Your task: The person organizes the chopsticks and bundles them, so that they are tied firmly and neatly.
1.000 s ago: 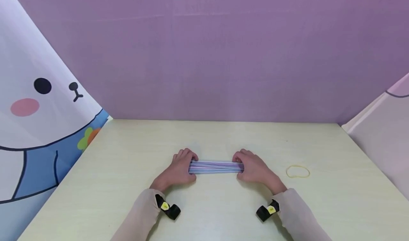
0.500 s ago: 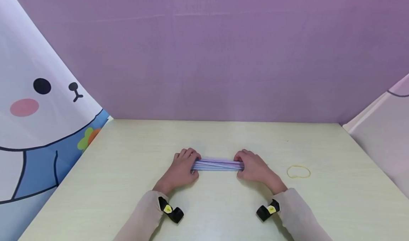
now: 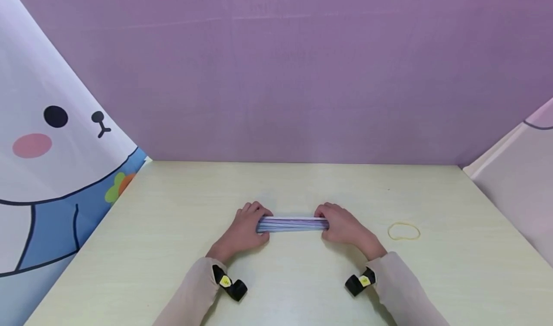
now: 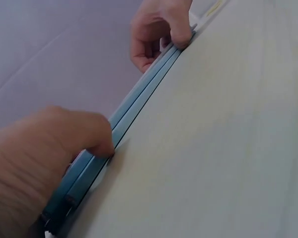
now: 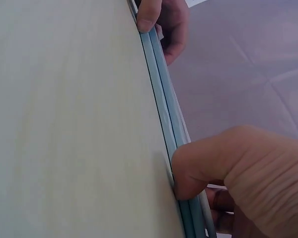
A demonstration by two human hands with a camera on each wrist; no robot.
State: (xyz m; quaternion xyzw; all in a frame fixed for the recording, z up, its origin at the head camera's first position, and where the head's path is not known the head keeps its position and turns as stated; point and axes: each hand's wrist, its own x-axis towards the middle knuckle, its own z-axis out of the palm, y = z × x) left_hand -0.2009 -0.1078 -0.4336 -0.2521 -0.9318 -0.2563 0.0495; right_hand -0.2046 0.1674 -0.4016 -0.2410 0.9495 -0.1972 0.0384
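In the head view a bundle of thin blue and purple straws (image 3: 292, 224) lies lengthwise from left to right, low over the table. My left hand (image 3: 247, 227) grips its left end, thumb on the near side and fingers on the far side. At the opposite end my right hand (image 3: 342, 224) holds it in the same way. Both wrist views show pale blue straws (image 4: 134, 106) side by side along the tabletop, with a thumb pressing their near side. The palms and curled fingers hide the straw ends in the head view.
A yellow rubber band (image 3: 403, 231) lies on the pale wooden table (image 3: 276, 278), right of my right hand. A purple cloth (image 3: 276, 76) rises behind the far edge. Printed cloth (image 3: 39, 172) hangs at the left, and a pale panel (image 3: 518, 187) at the right.
My left hand has shifted slightly to the right along the bundle's end. The right hand has barely moved, and the straws' lie has changed a little between the hands.
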